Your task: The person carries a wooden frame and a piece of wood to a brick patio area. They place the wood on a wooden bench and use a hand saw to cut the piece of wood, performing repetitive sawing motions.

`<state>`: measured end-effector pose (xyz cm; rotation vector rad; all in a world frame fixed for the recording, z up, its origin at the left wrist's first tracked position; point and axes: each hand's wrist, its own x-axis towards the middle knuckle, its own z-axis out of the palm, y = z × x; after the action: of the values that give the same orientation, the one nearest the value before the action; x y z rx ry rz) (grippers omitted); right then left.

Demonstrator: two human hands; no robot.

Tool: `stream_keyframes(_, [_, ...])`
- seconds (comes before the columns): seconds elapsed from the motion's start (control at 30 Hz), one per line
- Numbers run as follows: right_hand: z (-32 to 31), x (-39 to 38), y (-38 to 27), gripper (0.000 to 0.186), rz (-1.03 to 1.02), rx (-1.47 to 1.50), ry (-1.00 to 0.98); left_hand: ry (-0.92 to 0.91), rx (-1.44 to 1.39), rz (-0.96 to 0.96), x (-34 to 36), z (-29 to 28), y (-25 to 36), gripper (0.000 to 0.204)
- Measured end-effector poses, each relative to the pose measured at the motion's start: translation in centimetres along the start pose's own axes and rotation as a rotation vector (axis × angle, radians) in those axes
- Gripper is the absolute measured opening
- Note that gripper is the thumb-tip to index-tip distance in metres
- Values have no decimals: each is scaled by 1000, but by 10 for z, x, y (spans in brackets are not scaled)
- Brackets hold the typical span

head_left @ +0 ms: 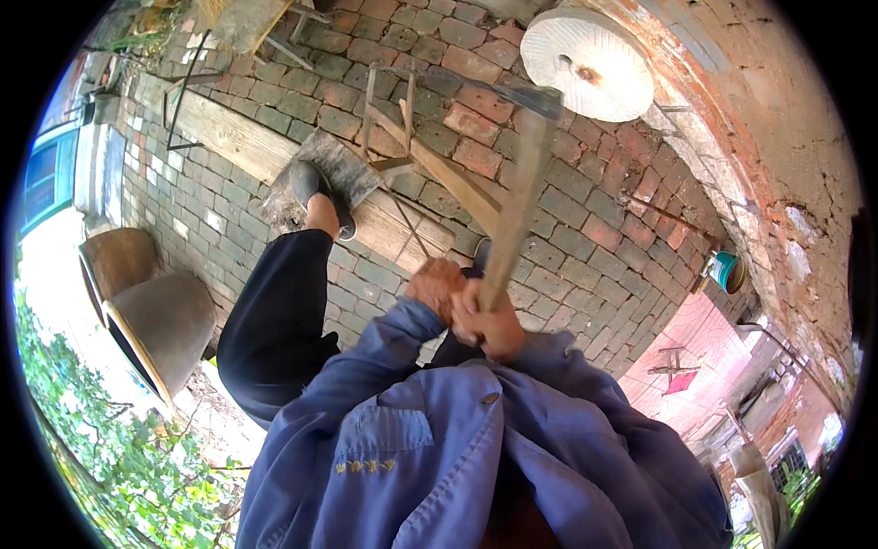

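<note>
My right hand (491, 325) is closed on the long wooden handle (512, 220) of a tool with a dark metal head (535, 99), raised over the bricks. My left hand (437, 291) is closed just left of it, against the right hand; what it grips is hidden. Beyond my hands a pale plank (219, 133) lies diagonally, with a short weathered board (279, 206) across it. My left foot (311, 188) in a dark shoe presses on that board. Narrow wooden pieces (444, 169) stand or lie beside it, partly behind the handle.
A round pale millstone (613, 69) leans by the wall (759, 110) at upper right. Two large jars (160, 329) stand at left near foliage (119, 448). A green bucket (729, 271) sits at right; wooden stools or boards (251, 23) are at the top.
</note>
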<state>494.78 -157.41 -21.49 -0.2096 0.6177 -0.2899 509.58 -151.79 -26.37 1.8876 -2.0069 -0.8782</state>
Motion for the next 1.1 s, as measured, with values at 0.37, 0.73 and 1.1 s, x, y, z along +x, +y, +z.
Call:
stream_keyframes(0.37, [22,-8,-45,23,-15,-250,150,65,41,-161,-4,-30,30,82])
stream_keyframes(0.73, [50,-2,-88,23,-118,-347,126,137,-205,-721,-76,-18,36,66])
stream_keyframes(1.1, [-2,68,-93,21,-109,-1193,303,525,-361,-607,-117,11,76,53])
